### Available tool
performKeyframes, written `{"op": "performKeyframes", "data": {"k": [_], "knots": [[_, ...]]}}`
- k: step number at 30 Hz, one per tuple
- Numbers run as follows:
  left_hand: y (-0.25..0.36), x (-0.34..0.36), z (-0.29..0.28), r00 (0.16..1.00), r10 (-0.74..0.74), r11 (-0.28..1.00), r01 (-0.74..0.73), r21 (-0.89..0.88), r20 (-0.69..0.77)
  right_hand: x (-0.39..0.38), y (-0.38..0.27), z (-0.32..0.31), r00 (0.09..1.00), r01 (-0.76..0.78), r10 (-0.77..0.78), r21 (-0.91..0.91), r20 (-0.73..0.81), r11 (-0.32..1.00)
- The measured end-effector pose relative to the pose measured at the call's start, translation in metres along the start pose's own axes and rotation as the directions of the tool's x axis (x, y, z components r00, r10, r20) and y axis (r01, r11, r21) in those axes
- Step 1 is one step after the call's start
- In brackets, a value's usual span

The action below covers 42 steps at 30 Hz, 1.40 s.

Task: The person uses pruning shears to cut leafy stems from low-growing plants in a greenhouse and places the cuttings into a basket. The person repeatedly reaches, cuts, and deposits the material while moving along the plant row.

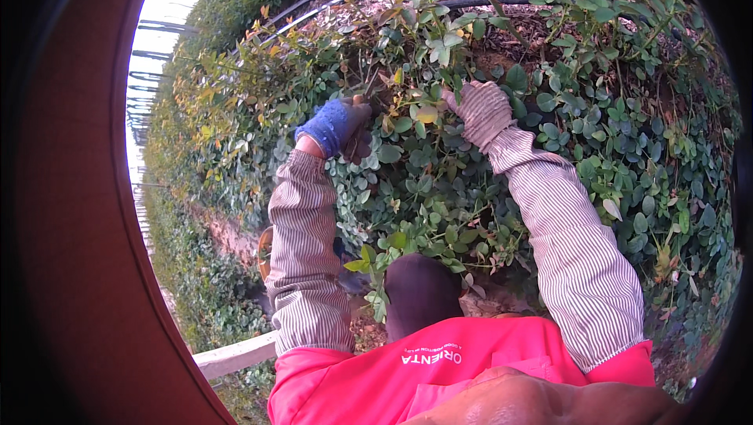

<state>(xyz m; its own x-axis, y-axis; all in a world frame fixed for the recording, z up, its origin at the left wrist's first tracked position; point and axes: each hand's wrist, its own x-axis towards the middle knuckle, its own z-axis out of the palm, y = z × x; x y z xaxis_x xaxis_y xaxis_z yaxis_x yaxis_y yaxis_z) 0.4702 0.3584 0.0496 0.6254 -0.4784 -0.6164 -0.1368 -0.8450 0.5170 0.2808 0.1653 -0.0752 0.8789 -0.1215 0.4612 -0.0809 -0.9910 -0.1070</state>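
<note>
My left hand [339,127], in a glove with a blue cuff, reaches into a leafy bush [423,182]. Its fingers curl inward beside some thin dark stems, and what lies in them is hard to see. To the right, my right hand [482,113] wears a worn brownish glove. Its fingers are closed among the leaves, and whatever they pinch is hidden. Between the two hands stand a few yellowing leaves [427,114] and green shoots. Striped sleeves [576,240] cover both forearms.
Black irrigation hoses [486,1] run over the mulch-covered ground behind the bush. More foliage [204,268] stretches along the left, next to a pale beam [235,356]. A dark rounded thing [423,295] is just in front of my pink shirt. Something reddish-brown [78,189] fills the left edge.
</note>
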Motion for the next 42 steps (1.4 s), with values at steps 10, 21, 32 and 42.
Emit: {"op": "performKeyframes", "data": {"k": [10, 21, 32, 42], "knots": [[-0.007, 0.086, 0.017, 0.840, 0.537, 0.443, -0.360, 0.821, 0.078, 0.012, -0.007, -0.003, 0.984, -0.172, 0.175, 0.107, -0.022, 0.979], [0.004, 0.084, 0.016, 0.889, 0.458, 0.476, -0.230, 0.849, -0.016, 0.012, -0.003, 0.003, 0.978, -0.122, 0.127, -0.042, 0.166, 0.992], [0.005, 0.041, 0.007, 0.939, 0.337, 0.589, -0.161, 0.792, -0.060, 0.012, -0.008, -0.006, 0.996, -0.019, 0.023, -0.058, 0.085, 0.998], [-0.012, 0.042, 0.005, 0.896, 0.443, 0.574, -0.260, 0.777, -0.028, 0.011, -0.008, 0.003, 0.999, -0.020, 0.016, -0.075, -0.048, 0.997]]}}
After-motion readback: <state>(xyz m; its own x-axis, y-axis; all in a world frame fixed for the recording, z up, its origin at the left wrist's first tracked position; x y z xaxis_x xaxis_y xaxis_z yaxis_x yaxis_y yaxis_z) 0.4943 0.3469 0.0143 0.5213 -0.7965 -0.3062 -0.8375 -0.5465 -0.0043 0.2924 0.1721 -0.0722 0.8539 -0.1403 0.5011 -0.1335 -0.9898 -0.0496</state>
